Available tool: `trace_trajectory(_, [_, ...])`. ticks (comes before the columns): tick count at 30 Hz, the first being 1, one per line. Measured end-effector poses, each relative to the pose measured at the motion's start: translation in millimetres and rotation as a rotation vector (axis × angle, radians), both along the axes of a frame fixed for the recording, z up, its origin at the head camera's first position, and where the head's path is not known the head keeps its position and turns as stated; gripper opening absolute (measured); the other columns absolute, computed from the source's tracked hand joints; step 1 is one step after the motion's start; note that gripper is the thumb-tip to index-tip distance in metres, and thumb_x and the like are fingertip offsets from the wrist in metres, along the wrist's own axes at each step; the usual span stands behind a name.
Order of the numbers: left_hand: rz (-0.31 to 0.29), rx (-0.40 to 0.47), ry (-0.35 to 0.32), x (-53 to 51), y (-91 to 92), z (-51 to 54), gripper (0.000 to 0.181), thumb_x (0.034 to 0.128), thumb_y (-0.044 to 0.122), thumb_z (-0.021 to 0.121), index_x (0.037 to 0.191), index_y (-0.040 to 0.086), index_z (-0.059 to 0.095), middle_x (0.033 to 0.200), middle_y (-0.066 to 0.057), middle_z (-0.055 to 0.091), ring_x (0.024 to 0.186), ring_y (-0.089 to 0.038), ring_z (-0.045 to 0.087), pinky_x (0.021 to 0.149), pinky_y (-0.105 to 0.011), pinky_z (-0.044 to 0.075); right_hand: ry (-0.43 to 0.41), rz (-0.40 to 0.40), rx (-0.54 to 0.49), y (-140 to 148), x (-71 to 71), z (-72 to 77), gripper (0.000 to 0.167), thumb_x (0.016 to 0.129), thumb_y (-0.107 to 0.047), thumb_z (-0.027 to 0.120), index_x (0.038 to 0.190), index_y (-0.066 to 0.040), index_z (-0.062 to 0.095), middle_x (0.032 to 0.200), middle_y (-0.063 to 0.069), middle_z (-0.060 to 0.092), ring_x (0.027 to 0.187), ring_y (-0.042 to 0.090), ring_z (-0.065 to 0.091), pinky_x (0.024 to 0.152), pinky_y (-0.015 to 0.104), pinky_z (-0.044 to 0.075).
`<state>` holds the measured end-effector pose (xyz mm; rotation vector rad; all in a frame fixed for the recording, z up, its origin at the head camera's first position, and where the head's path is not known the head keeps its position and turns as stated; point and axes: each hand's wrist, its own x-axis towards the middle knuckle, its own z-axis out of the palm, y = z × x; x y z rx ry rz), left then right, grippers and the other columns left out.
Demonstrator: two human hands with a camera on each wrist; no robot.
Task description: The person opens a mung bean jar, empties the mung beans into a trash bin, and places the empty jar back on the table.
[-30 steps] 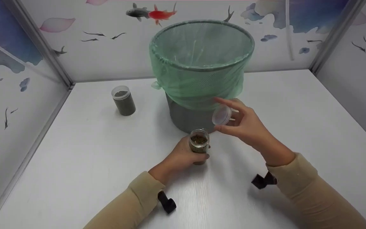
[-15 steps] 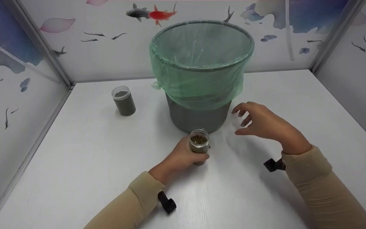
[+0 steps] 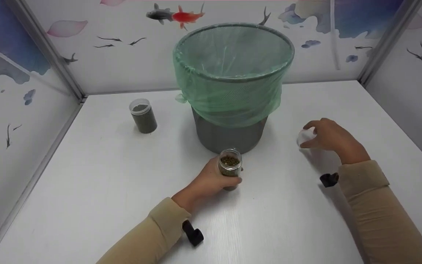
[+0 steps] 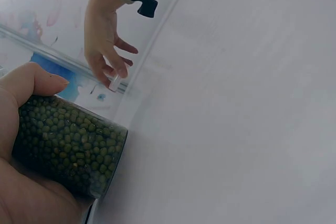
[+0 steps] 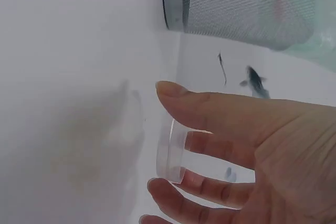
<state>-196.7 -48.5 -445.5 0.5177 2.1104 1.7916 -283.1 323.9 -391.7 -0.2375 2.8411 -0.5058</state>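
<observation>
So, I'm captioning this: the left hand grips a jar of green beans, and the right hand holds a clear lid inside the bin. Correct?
Nearly: the right hand holds the clear lid outside the bin, to its right, as the head view shows. The left hand grips the jar of green beans.

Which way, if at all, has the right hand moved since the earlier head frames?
Yes: in the head view, the right hand has moved right, farther from the stationary green-lined bin.
</observation>
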Motion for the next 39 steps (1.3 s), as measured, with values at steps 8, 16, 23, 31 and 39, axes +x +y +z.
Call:
trace_trajectory(8, [0.000,0.014,-0.005,0.1,0.5,-0.1,0.049,0.0847,0.002,0.080,0.131,0.004,0.063,0.117,-0.004,0.071,0.110,-0.014,0.064,0.100,-0.035,0.050,-0.079,-0.098,-0.030,39,-6.7,-10.9,0.076,0.096,-0.036,0.078,0.153,0.005,0.046,0.138,0.040,0.051,0.093,0.034,0.069,0.079,0.047,0.056])
trace_trajectory(16, [-0.012,0.015,0.002,-0.3,1.2,0.2,0.048,0.0849,0.003,0.080,0.130,0.003,0.064,0.120,-0.015,0.072,0.110,-0.013,0.064,0.100,-0.034,0.049,-0.052,-0.123,-0.002,59,-8.7,-16.7,0.075,0.100,-0.041,0.070,0.153,0.005,0.045,0.135,0.043,0.051,0.093,0.037,0.066,0.085,0.052,0.055])
trace_trajectory(23, [-0.019,0.011,-0.005,-0.5,0.9,0.5,0.047,0.0860,0.003,0.080,0.131,0.003,0.064,0.121,-0.013,0.072,0.111,-0.013,0.063,0.100,-0.034,0.050,-0.027,-0.142,0.004,64,-9.4,-20.5,0.079,0.102,-0.045,0.068,0.154,0.008,0.043,0.137,0.045,0.051,0.108,0.046,0.062,0.096,0.062,0.051])
trace_trajectory(31, [-0.016,0.004,0.003,-0.9,0.2,-0.4,0.046,0.0857,0.003,0.080,0.129,0.003,0.064,0.121,-0.015,0.072,0.110,-0.013,0.064,0.100,-0.035,0.049,-0.037,-0.155,-0.009,65,-10.1,-21.0,0.083,0.100,-0.046,0.071,0.155,0.009,0.041,0.140,0.046,0.049,0.119,0.052,0.058,0.098,0.064,0.050])
trace_trajectory(39, [-0.004,0.037,-0.034,-0.6,1.9,-1.1,0.051,0.0840,0.000,0.079,0.132,0.003,0.062,0.117,-0.006,0.071,0.110,-0.015,0.063,0.098,-0.034,0.050,-0.053,-0.157,-0.014,63,-6.9,-13.8,0.090,0.099,-0.047,0.073,0.156,0.010,0.036,0.143,0.045,0.045,0.120,0.055,0.058,0.099,0.067,0.050])
